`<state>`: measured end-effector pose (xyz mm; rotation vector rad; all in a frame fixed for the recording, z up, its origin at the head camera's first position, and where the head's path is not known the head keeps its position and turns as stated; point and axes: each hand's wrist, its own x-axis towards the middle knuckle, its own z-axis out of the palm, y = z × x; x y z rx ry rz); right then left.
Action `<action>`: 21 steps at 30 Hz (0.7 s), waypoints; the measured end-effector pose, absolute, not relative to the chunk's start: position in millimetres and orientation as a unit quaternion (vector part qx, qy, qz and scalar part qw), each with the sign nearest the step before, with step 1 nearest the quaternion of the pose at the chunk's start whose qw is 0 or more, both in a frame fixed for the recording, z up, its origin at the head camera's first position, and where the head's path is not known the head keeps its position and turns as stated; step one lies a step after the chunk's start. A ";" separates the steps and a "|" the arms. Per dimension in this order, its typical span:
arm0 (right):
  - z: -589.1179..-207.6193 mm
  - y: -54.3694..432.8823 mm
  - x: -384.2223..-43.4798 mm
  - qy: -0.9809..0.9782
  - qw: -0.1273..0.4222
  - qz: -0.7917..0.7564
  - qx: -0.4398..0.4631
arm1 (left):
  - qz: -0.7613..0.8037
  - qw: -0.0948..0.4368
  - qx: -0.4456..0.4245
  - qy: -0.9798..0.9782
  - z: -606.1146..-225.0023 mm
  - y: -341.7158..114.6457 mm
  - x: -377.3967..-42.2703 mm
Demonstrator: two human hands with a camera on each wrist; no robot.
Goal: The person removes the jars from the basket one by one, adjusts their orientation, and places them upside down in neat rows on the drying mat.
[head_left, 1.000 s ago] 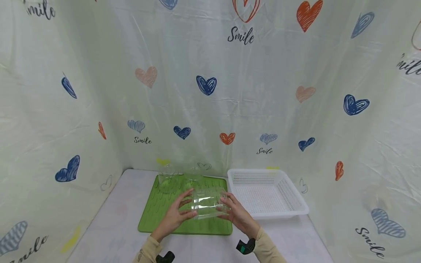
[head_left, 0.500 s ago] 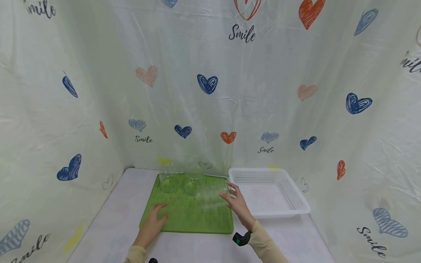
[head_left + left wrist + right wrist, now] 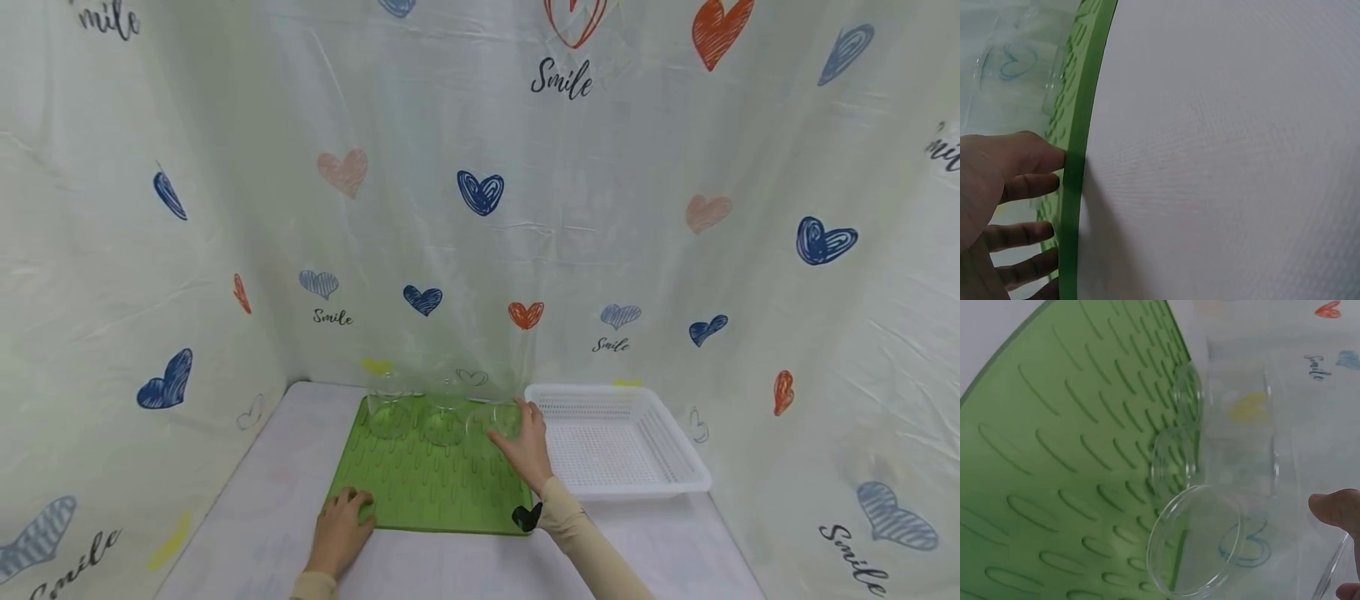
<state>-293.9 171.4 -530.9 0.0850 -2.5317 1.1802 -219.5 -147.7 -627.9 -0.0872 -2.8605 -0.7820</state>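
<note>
In the head view my right hand (image 3: 525, 446) grips a clear plastic jar (image 3: 482, 423) over the back right of a green ridged mat (image 3: 420, 496), thumb on one side and fingers on the other. The right wrist view shows the jar's round end (image 3: 1152, 547) tilted close over the mat, beside two similar jars. Those two, a left jar (image 3: 388, 417) and a middle jar (image 3: 444, 423), stand along the mat's back. My left hand (image 3: 341, 529) holds no jar; its loosely bent fingers (image 3: 1029, 234) rest at the mat's front left edge.
A white perforated plastic basket (image 3: 626, 483) stands right of the mat, close beside my right hand. Under everything is a white-covered table (image 3: 255, 492). A pale curtain (image 3: 585, 183) printed with hearts encloses the back and sides.
My left hand has let go of the jar and drawn back to the mat's front left edge. My right hand has carried the jar toward the mat's back right, turning it from sideways toward upright.
</note>
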 end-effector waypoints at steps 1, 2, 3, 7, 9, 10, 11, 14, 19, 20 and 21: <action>-533.5 170.9 -297.4 -0.894 0.174 0.411 0.026 | -0.262 0.091 -0.028 -0.960 -627.9 -147.0 -219.5; -536.2 170.6 -300.9 -0.896 0.176 0.406 0.023 | -0.263 0.092 -0.026 -0.960 -627.5 -146.0 -219.3; -539.0 170.4 -304.3 -0.897 0.179 0.402 0.023 | -0.264 0.093 -0.025 -0.960 -627.2 -145.1 -219.4; -549.8 169.7 -316.6 -0.904 0.185 0.384 0.026 | -0.264 0.097 -0.024 -0.959 -625.5 -143.3 -219.3; -554.7 169.3 -322.0 -0.906 0.187 0.379 0.025 | -0.263 0.092 -0.022 -0.960 -625.1 -143.2 -219.3; -556.9 169.1 -324.6 -0.908 0.186 0.374 0.021 | -0.262 0.090 -0.023 -0.960 -624.8 -143.3 -219.2; -559.0 169.2 -327.4 -0.910 0.188 0.369 0.020 | -0.262 0.088 -0.023 -0.961 -624.5 -143.1 -219.4; -563.0 168.8 -334.2 -0.913 0.195 0.357 0.029 | -0.259 0.079 -0.021 -0.963 -623.7 -142.5 -220.5; -566.7 167.8 -338.9 -0.923 0.208 0.321 0.050 | -0.252 0.068 -0.018 -0.965 -622.7 -141.8 -221.1; -567.4 168.0 -338.4 -0.925 0.211 0.311 0.051 | -0.253 0.067 -0.019 -0.965 -622.7 -141.8 -220.5; -568.8 168.4 -338.1 -0.930 0.212 0.297 0.050 | -0.254 0.067 -0.021 -0.965 -622.4 -141.8 -219.7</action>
